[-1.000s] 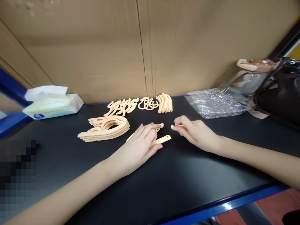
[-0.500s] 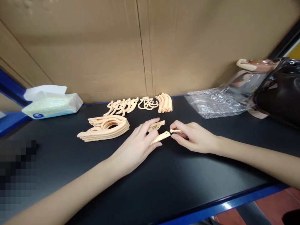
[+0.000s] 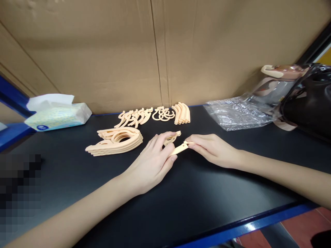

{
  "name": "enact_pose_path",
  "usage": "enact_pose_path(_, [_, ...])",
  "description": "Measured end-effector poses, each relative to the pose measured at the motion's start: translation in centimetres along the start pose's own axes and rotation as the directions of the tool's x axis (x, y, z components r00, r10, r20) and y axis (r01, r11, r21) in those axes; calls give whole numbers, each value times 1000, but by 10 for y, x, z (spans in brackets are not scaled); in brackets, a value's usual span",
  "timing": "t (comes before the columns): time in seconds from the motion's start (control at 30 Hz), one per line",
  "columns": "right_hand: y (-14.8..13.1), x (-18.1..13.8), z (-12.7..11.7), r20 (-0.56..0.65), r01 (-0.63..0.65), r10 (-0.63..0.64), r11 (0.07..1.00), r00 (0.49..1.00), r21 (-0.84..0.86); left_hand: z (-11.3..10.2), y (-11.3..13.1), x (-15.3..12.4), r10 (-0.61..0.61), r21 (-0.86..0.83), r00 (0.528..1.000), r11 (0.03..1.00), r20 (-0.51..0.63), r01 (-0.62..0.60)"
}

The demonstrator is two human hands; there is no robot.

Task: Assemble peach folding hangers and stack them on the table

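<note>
My left hand (image 3: 156, 160) is closed around a cream plastic folding hanger (image 3: 179, 149), whose flat end with a small hole sticks out to the right. Another part of that hanger shows beyond my fingers. With thumb and forefinger, my right hand (image 3: 213, 148) pinches a small cream hanger piece (image 3: 189, 142); its tip meets the hanger's end, and most of it is hidden by my fingers. To the left lies a stack of cream hanger bodies (image 3: 116, 146). Behind are curved arm pieces (image 3: 133, 117), loose hooks (image 3: 162, 113) and a row of bent tube-like pieces (image 3: 181, 113).
A tissue pack (image 3: 59, 115) stands at the back left. Clear plastic wrap (image 3: 232, 112), a transparent bottle (image 3: 274, 86) and a black bag (image 3: 310, 103) are at the right. A cardboard wall (image 3: 116, 58) closes off the back of the black table (image 3: 201, 206).
My right hand has brought the small piece left, up against the hanger's end, where a gap was before. My left hand has barely shifted, its thumb moving slightly.
</note>
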State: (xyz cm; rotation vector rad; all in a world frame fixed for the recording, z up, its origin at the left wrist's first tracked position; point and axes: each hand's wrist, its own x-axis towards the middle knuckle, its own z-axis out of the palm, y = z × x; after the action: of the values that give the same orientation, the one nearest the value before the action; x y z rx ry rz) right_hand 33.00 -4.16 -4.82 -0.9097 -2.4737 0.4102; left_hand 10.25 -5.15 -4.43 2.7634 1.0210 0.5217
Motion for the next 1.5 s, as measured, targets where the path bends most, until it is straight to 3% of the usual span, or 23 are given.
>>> enact_pose_path(0.13, [0, -1, -3, 62, -68, 70, 997, 996, -43, 1, -1, 0, -9, -2, 1000, 1000, 10, 9])
enact_pose_path(0.57, [-6, -1, -2, 84, -103, 105, 994, 991, -24, 1, 0, -1, 18, 2, 1000, 1000, 24, -18])
enact_pose_path(1.1, [-4, -4, -2, 96, 89, -59, 932, 994, -351, -4, 1, -3, 70, -36, 995, 997, 66, -68])
enact_pose_path(1.5, [-5, -5, -3, 96, 144, -111, 864, 989, -483, -4, 2, -4, 71, -43, 996, 997, 55, -68])
